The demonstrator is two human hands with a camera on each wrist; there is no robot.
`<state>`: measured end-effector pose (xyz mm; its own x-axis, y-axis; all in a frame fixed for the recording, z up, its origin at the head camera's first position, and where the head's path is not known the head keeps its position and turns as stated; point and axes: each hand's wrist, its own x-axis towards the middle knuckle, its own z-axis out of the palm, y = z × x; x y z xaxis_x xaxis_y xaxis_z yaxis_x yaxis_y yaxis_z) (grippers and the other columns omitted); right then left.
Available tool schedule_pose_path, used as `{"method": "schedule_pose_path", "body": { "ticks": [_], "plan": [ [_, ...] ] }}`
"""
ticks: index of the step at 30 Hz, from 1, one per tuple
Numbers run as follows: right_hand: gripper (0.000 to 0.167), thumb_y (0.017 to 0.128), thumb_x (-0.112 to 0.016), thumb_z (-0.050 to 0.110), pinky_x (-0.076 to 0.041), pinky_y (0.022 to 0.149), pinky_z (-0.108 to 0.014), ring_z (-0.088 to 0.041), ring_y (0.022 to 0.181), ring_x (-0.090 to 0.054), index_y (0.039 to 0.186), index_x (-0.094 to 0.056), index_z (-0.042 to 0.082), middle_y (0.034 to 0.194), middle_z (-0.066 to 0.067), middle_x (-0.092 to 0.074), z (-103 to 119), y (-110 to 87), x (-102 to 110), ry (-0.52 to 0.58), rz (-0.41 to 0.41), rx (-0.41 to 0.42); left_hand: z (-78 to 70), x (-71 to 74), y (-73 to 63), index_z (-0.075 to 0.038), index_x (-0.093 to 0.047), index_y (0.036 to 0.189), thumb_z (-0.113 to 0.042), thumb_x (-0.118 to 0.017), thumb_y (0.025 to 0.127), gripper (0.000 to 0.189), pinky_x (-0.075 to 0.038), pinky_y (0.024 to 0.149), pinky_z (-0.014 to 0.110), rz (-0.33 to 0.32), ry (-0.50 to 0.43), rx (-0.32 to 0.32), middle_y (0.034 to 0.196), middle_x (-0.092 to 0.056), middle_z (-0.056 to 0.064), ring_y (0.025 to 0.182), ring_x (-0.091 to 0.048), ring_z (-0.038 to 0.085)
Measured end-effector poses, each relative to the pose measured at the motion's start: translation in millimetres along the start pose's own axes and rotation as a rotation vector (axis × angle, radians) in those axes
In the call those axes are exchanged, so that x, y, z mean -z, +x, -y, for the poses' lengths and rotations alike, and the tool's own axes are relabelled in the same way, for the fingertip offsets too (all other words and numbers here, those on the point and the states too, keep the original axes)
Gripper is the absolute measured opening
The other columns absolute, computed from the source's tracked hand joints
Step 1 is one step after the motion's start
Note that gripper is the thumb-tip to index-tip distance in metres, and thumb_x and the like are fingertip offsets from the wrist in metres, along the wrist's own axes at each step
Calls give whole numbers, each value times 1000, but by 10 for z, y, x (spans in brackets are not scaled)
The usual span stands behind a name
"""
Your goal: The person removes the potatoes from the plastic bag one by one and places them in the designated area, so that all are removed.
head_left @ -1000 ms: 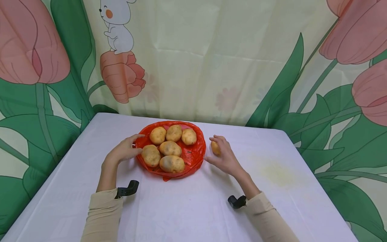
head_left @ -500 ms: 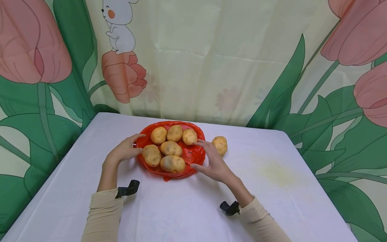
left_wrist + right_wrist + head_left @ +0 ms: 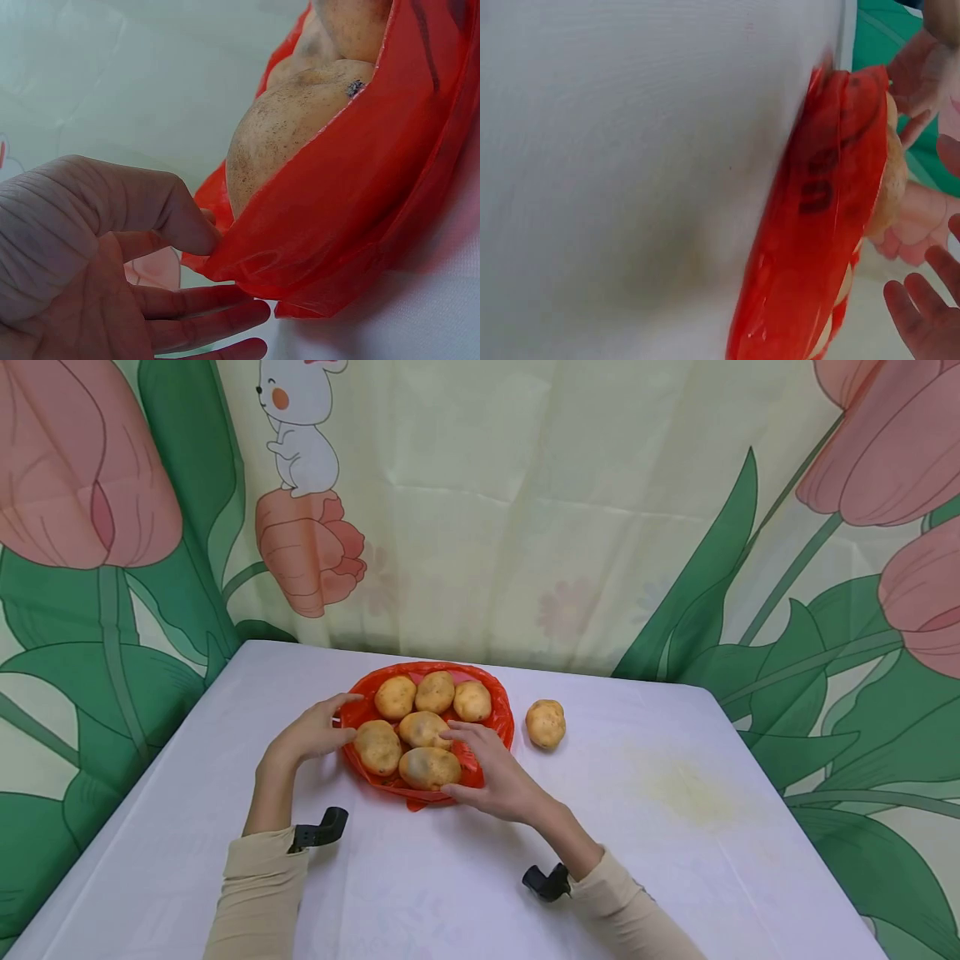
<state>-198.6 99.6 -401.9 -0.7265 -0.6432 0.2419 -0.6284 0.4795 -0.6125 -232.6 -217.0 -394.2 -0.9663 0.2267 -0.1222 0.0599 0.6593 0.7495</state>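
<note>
A red plastic bag point(image 3: 501, 739) with its mouth spread wide sits on the white table, several potatoes point(image 3: 431, 767) inside it. At its left side my left hand point(image 3: 309, 732) holds the rim, thumb and index finger bent at the edge. The left wrist view shows the thumb against the red bag point(image 3: 330, 210), beside a potato point(image 3: 289, 124), while the other fingers extend below. My right hand point(image 3: 497, 777) reaches over the bag's right front, fingers spread near the front potatoes and nothing held. The right wrist view catches its fingertips point(image 3: 905, 304) beyond the bag.
One loose potato point(image 3: 546, 724) lies on the table point(image 3: 630, 860) to the right of the bag. A curtain point(image 3: 570, 510) printed with tulips and a rabbit hangs behind the table's back edge. A faint yellow stain point(image 3: 690, 789) marks the cloth at right.
My right hand has moved left from over the loose potato to the bag's right front, uncovering that potato, which stays on the table. The left hand stays at the rim.
</note>
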Motion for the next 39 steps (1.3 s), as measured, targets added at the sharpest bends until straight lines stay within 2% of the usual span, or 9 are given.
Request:
{"method": "schedule_pose_path", "body": {
  "ticks": [13,21,27,33,39],
  "plan": [
    [62,93,-74,17,-37,119,-44,-22,147,-33,149,-48,11,157,-7,-41,40,121,-131,-106,104,30,-5,0,-5,1,-38,153,-11,-57,93,64,-41,108,64,2,-19,9,150,-43,32,131,-44,48],
    [58,96,-69,19,-36,119,-41,-21,142,-38,149,-46,14,150,-2,-48,15,158,-157,-121,173,-2,-6,0,-3,0,-37,154,-12,-57,95,64,-38,111,66,8,-12,22,152,-40,31,133,-42,48],
    [54,97,-65,18,-37,118,-42,-20,139,-41,149,-47,16,146,0,-51,-13,158,-154,-107,180,-6,-20,7,-11,0,-38,154,-12,-57,94,64,-38,111,66,7,-15,17,152,-41,31,132,-43,47],
    [55,96,-67,15,-35,120,-43,-20,142,-40,148,-48,17,147,0,-51,-22,161,-151,-85,177,-28,2,-1,1,0,-37,154,-11,-56,94,64,-39,110,66,11,-8,11,152,-41,31,132,-43,47],
    [54,94,-69,15,-39,117,-42,-20,138,-44,145,-51,17,142,0,-55,-27,165,-155,-95,152,-36,-3,-1,-5,1,-37,154,-11,-57,94,64,-41,109,65,13,-16,14,151,-42,31,132,-44,48]
  ]
}}
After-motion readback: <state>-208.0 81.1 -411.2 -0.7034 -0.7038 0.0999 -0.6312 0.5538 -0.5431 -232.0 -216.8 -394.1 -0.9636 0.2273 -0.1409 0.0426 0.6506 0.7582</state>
